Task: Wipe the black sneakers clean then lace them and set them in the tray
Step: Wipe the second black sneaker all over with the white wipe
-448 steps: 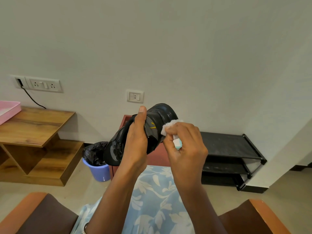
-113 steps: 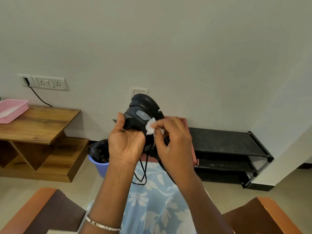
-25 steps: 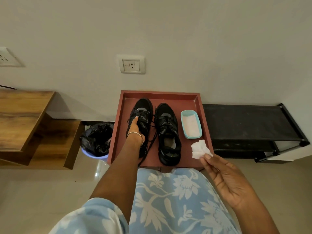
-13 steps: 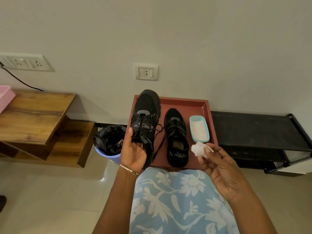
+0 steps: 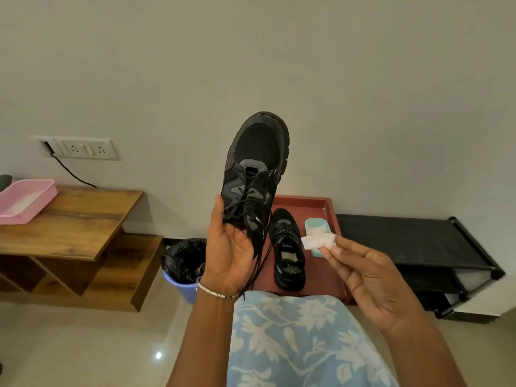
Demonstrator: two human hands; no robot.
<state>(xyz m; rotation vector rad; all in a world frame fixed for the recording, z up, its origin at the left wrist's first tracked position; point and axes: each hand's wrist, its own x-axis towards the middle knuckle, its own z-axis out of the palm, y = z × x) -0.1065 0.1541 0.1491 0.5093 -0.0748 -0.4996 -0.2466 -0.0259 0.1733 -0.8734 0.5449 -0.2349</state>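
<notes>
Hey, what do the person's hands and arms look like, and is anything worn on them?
Both forearms are bare, with no sleeves in view. The left hand has a thin silvery beaded bracelet at its wrist. The right hand shows no bracelet, watch or ring.

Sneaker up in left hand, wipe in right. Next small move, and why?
Probably bring the wipe to the raised sneaker and start wiping its upper. The left hand holds it toe-up, facing the camera; the right hand pinches the wipe close beside it, not touching.
</notes>
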